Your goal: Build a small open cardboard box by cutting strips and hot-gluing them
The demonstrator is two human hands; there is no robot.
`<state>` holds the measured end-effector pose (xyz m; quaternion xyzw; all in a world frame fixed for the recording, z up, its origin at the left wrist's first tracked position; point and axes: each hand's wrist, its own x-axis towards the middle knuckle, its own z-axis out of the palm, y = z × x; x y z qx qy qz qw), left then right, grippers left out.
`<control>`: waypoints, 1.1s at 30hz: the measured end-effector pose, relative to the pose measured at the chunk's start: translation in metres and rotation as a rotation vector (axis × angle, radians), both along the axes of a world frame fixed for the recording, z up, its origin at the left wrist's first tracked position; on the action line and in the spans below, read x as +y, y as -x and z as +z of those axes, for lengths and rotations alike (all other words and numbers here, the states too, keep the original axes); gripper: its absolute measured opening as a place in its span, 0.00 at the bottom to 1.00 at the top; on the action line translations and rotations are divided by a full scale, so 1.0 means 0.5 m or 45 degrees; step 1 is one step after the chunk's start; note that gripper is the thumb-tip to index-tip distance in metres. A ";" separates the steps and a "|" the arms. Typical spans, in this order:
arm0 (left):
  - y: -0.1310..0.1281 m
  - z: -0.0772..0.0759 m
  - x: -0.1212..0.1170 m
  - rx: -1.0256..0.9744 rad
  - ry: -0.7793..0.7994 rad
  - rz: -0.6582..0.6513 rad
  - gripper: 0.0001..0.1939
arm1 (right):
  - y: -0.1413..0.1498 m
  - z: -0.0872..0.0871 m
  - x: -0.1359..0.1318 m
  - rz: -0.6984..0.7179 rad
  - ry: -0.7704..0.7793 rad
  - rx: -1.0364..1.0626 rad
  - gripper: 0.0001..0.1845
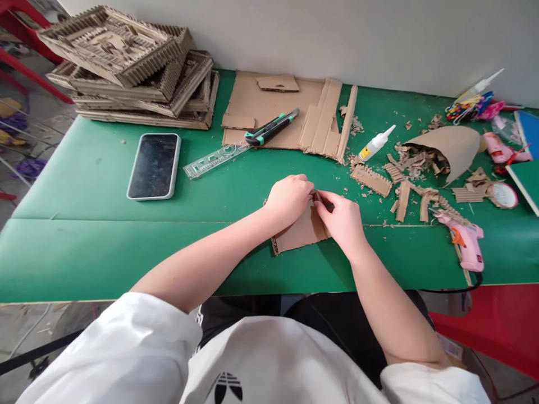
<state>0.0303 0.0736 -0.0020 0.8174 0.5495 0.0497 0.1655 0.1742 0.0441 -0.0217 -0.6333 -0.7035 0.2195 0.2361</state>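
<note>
A bench (84,247) with a smooth green top, crossed by a thin seam, runs along a plain pale wall (337,39). Near its front edge lies a small brown corrugated cardboard panel (297,235), under the person's forearms and fingers. The left hand (291,197) is curled over the panel's far part; what its fingers grip is hidden, so I cannot tell. The right hand (342,217) is nearly closed, thumb and fingers pinching a narrow dark-brown strip (318,196) right beside the left hand's fingertips.

To the left sit a pale-cased black phone (154,166) and a stack of ridged cardboard frames (126,73). Beyond the hands, a black-and-teal utility knife (272,129) lies across a clear plastic ruler (214,161) and a large brown cardboard sheet (282,104). The right side is littered — torn cardboard scraps (370,178), a white glue bottle (377,143) with a yellow label, a pink glue gun (469,244). Red plastic seating (497,325) shows below the bench at right — and more red plastic furniture (31,73) stands on the grey, cluttered floor (12,325) at left.
</note>
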 end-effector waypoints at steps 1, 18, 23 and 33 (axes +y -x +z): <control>-0.001 0.001 0.000 0.011 0.002 -0.006 0.12 | 0.001 0.000 0.000 -0.003 -0.002 -0.017 0.16; 0.131 0.089 -0.005 -0.092 -0.107 0.264 0.19 | -0.003 -0.004 -0.001 -0.031 -0.033 -0.053 0.22; 0.181 0.053 -0.093 -0.123 0.179 0.442 0.20 | -0.003 -0.001 -0.004 0.004 0.043 0.021 0.22; 0.155 -0.007 -0.128 -0.293 0.089 0.535 0.22 | -0.010 0.043 -0.025 0.153 0.168 -0.211 0.24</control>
